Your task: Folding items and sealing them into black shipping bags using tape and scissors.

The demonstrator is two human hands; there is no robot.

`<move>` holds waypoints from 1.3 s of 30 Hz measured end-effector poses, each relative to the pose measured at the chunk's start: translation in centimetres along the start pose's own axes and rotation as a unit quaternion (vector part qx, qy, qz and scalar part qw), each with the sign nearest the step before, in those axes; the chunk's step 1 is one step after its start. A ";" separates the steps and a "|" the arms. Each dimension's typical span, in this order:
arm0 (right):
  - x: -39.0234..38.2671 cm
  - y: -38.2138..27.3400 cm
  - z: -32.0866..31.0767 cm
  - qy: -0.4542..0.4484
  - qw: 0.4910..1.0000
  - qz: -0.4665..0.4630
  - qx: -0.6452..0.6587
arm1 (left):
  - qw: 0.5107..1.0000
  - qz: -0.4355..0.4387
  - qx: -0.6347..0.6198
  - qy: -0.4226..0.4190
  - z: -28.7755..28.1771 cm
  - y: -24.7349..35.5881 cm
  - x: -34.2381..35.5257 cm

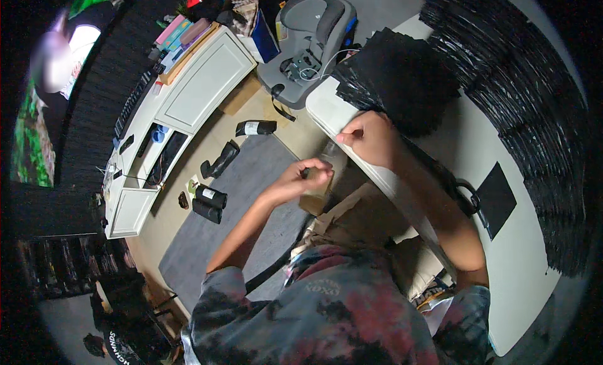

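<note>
Out in front of my body, my left hand [304,179] has its fingers curled together; I cannot make out what, if anything, is in them. My right hand [370,139] is pinched closed at the edge of the white table [510,277], higher and further right, and what it may hold is too small or clear to tell. A pile of black plastic sheets [402,76] lies just beyond my right hand. A single black square [496,195] lies on the table beside my right forearm, near a looped black strap [467,195].
Black sheet stacks [521,114] line the right side. Black rolled packages [209,201] lie by a grey mat [213,252]. A white cabinet [198,76], a screen [28,145] and a grey child seat [301,32] stand beyond. A person in dark clothing [135,327] is at lower left.
</note>
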State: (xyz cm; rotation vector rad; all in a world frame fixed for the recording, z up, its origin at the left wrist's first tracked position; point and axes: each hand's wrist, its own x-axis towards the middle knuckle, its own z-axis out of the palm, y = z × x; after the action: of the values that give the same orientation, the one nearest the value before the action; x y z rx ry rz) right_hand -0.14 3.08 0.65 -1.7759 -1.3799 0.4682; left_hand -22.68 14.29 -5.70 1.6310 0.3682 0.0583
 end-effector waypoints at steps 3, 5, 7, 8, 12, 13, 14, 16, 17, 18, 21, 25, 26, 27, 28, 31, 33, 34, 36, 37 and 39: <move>1.1 -0.2 -0.2 -0.039 0.997 0.056 0.046 | 0.996 -0.074 -0.025 0.035 -1.1 1.4 -0.2; 1.5 -0.3 -0.3 -0.047 0.994 0.079 0.066 | 0.998 -0.056 0.022 0.024 -2.5 2.0 -0.2; 1.8 0.0 -0.3 -0.044 0.994 0.057 0.077 | 0.996 -0.082 0.023 -0.006 -3.9 2.5 -0.2; 1.9 -0.3 -0.3 -0.046 0.994 0.056 0.078 | 0.993 -0.111 0.022 -0.034 -4.2 2.8 -0.2; 1.8 -1.0 -0.2 -0.017 0.996 0.075 0.037 | 0.993 -0.112 0.044 -0.011 -3.7 4.1 0.3; 1.7 -0.8 -0.1 0.006 0.997 0.074 0.028 | 0.993 -0.112 0.044 -0.011 -3.6 3.7 0.5; 1.8 -0.6 0.2 0.006 0.997 0.072 0.028 | 0.993 -0.100 0.056 0.004 -3.6 3.3 0.6; 1.9 -0.2 0.5 0.022 0.993 0.092 0.064 | 0.993 -0.089 0.069 0.020 -3.7 2.8 0.7; 1.9 -0.3 0.5 0.022 0.993 0.093 0.063 | 0.994 -0.082 0.063 0.024 -3.5 3.0 0.6; 1.9 -0.4 0.6 0.021 0.994 0.099 0.048 | 0.995 -0.075 0.057 0.028 -3.4 3.1 0.6; 1.7 -0.2 0.8 0.030 0.993 0.101 0.045 | 0.995 -0.015 0.064 0.069 -2.7 3.6 0.8; 1.7 1.2 1.3 0.064 0.988 0.067 0.123 | 0.995 -0.057 0.054 0.063 -2.4 4.8 0.7; 1.8 0.9 1.3 0.062 0.988 0.067 0.124 | 0.994 -0.060 0.055 0.074 -2.5 4.7 0.6; 1.8 0.7 1.1 0.046 0.988 0.077 0.127 | 0.993 -0.064 0.056 0.084 -2.5 4.6 0.5; 1.8 0.5 1.0 0.030 0.987 0.087 0.131 | 0.993 -0.064 0.056 0.085 -2.5 4.6 0.4; 1.8 0.2 1.2 0.023 0.988 0.080 0.130 | 0.991 -0.064 0.065 0.099 -2.2 4.4 0.3; 2.0 0.6 1.0 0.026 0.992 0.056 0.113 | 0.988 -0.080 0.071 0.109 -2.1 4.0 0.4; 2.1 0.8 0.9 0.029 0.994 0.031 0.096 | 0.988 -0.080 0.071 0.109 -2.0 3.9 0.4; 2.3 0.8 0.7 0.027 0.993 0.047 0.107 | 0.990 -0.083 0.056 0.102 -1.8 3.9 0.4; 2.3 0.8 0.7 0.025 0.991 0.063 0.118 | 0.990 -0.083 0.055 0.102 -1.7 4.0 0.5; 2.6 0.1 0.6 0.028 0.994 0.069 0.075 | 0.988 -0.075 0.078 0.107 -1.5 4.3 0.5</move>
State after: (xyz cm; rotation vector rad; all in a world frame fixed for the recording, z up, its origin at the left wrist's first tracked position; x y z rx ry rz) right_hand 0.40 5.68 0.68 -1.7542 -1.1570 0.5756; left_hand -21.68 15.69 -1.43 1.7509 0.6745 0.0937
